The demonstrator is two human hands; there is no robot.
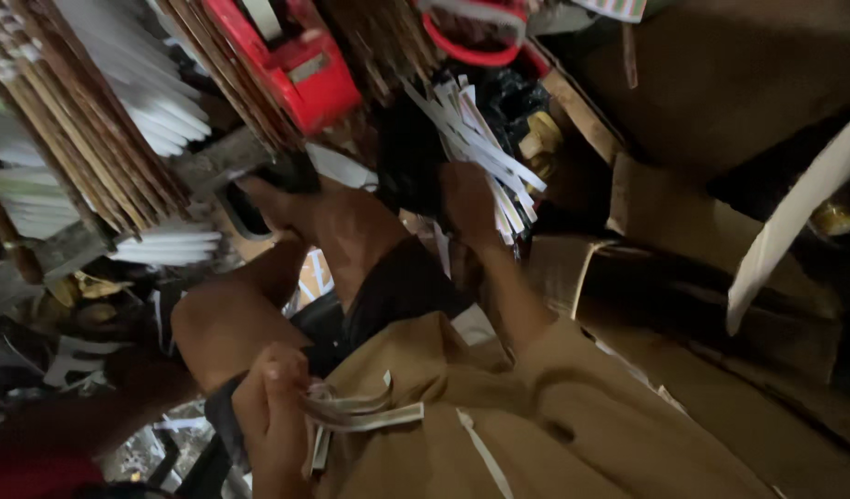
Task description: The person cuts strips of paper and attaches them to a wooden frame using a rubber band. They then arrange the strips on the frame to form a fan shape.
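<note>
Low at the frame's left, a few curled white paper strips (356, 411) are pinched by the left hand (273, 407), fingers closed on them, over the tan cloth lap (536, 434). Higher up, a fanned bundle of long white paper strips (485, 148) is gripped by the right hand (467, 203). Nearby, a red plastic tape dispenser (296, 55) is seen among brown sticks (83, 129).

The light is dim and the place crowded. Flattened brown cardboard (721, 240) covers the floor at the right — creased and overlapping. At upper left, bundles of thin wooden sticks (83, 129) lean over stacked white sheets (157, 92), beside a red plastic tool (296, 55).
</note>
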